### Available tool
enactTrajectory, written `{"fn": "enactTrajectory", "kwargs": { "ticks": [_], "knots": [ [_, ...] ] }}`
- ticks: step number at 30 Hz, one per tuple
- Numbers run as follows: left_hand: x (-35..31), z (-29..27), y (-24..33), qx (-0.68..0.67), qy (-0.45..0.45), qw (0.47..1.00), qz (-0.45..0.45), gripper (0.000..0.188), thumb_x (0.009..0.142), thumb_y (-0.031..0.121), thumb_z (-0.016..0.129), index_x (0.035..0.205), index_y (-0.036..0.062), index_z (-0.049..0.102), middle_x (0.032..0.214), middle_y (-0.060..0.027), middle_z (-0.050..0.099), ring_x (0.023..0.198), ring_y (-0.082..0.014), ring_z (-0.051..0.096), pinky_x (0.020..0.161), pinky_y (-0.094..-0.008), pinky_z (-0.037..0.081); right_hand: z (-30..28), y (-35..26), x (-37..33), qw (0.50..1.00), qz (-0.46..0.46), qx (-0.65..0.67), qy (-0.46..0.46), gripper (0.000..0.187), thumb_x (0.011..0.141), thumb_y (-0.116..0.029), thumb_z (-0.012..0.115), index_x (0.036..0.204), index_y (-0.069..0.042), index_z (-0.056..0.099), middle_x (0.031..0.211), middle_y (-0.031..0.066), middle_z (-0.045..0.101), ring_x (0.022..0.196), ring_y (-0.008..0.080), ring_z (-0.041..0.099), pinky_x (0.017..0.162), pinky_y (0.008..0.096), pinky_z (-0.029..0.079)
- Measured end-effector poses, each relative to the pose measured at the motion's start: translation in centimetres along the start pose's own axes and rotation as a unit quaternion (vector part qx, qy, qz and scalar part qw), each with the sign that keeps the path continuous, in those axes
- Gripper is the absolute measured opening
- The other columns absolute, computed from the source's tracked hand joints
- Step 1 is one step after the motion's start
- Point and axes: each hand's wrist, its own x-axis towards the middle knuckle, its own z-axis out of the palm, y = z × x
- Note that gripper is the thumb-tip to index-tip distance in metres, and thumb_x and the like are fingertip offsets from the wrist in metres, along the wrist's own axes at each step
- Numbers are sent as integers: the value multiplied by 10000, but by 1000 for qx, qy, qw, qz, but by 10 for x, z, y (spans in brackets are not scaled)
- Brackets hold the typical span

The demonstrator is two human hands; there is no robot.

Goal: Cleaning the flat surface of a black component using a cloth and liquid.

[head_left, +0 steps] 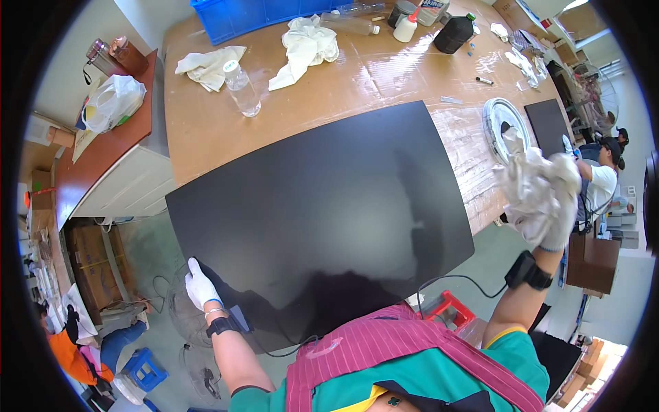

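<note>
A large black glossy panel [309, 199] lies tilted across the near edge of the table, its near part against my apron. My left hand [200, 285], in a white glove, grips the panel's left edge, thumb on top and the other fingers hidden beneath. Out to the right, my gloved right hand [559, 223] is raised off the panel, closed on a crumpled white cloth [527, 180]. Motion blurs the cloth, and its folds hide most of the fingers. Behind the cloth, a round white-rimmed tin [491, 123] stands on the table.
The brown-covered table [199, 147] holds a clear bottle [241, 89], white rags [305, 48], a black bottle [454, 34], a small red-tipped bottle [406, 29] and a blue crate [254, 17]. A red stool [449, 309] stands at my right. Other people [604, 172] work nearby.
</note>
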Motion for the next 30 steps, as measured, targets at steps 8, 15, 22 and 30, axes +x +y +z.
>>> {"fn": "enactTrajectory", "kwargs": {
  "ticks": [8,15,22,30],
  "knots": [
    [-4,4,1,72,4,997,-8,852,976,675,327,1359,-55,541,1338,-277,583,1248,-447,539,1051,-492,406,238,157,-11,702,-162,-678,-144,139,832,-91,594,960,-64,641,996,195,639,915,382,668,753,474,566],
    [2,7,-10,82,19,996,-7,813,990,653,317,1334,-41,564,1345,-269,578,1246,-443,533,1044,-480,405,371,182,-62,884,-170,-336,-278,205,793,-85,591,997,-84,577,863,159,640,827,380,648,788,436,519],
    [8,14,-10,103,34,994,-8,814,1001,647,306,1370,-43,531,1376,-256,562,1263,-429,527,1055,-457,404,239,239,140,830,-213,-515,28,160,771,-155,622,889,-61,674,897,201,674,832,397,667,742,496,533],
    [18,17,-24,107,42,993,-14,789,1011,626,313,1381,-38,523,1393,-246,553,1283,-417,515,1072,-447,391,331,214,55,812,-232,-489,-218,218,773,-160,660,968,-69,618,1003,178,665,928,374,643,837,417,532]
  ]
}}
